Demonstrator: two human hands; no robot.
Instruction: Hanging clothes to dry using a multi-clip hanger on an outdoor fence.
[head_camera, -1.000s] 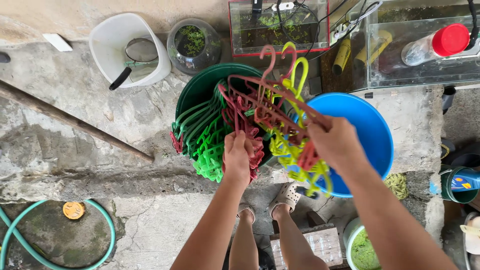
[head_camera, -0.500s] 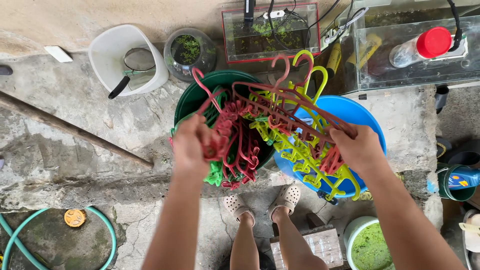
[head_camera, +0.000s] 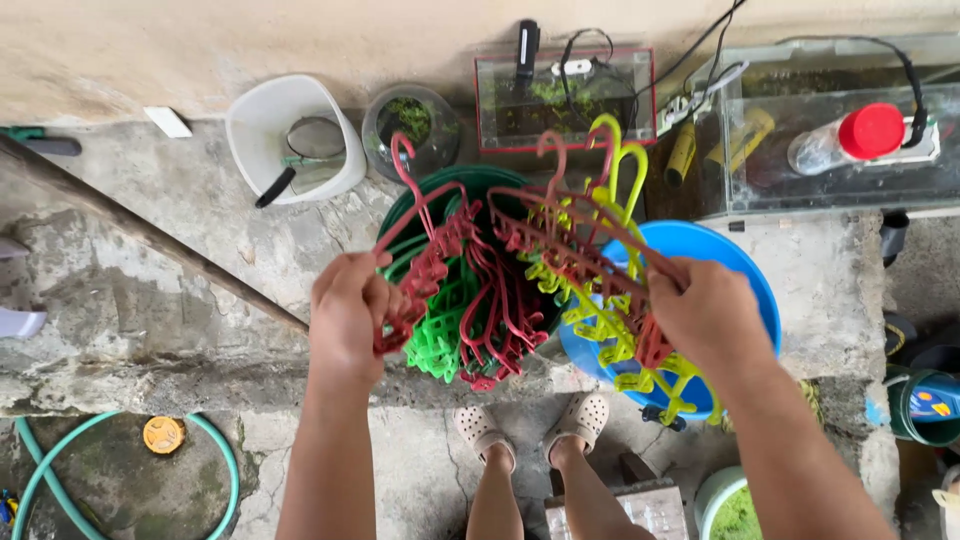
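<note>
My left hand (head_camera: 348, 312) grips a bunch of dark red plastic hangers (head_camera: 488, 300) lifted out of the green basin (head_camera: 452, 186). Bright green hangers (head_camera: 438, 330) still hang over that basin's near rim. My right hand (head_camera: 708, 312) holds a mixed bundle of red and yellow-green hangers (head_camera: 590, 262) above the blue basin (head_camera: 740, 270). The hooks of both bundles point away from me, toward the wall. The two bundles sit side by side and partly overlap.
A white bucket (head_camera: 268, 120) holding a strainer, a round glass bowl (head_camera: 412, 120) and glass tanks (head_camera: 565, 92) stand along the wall. A red-capped bottle (head_camera: 850, 138) lies on the right tank. A green hose (head_camera: 215, 450) curls at lower left. My feet (head_camera: 530, 432) stand below the ledge.
My left hand pulled a bunch of red hangers up and leftward out of the green basin. My right hand stayed holding its bundle, shifting slightly over the blue basin.
</note>
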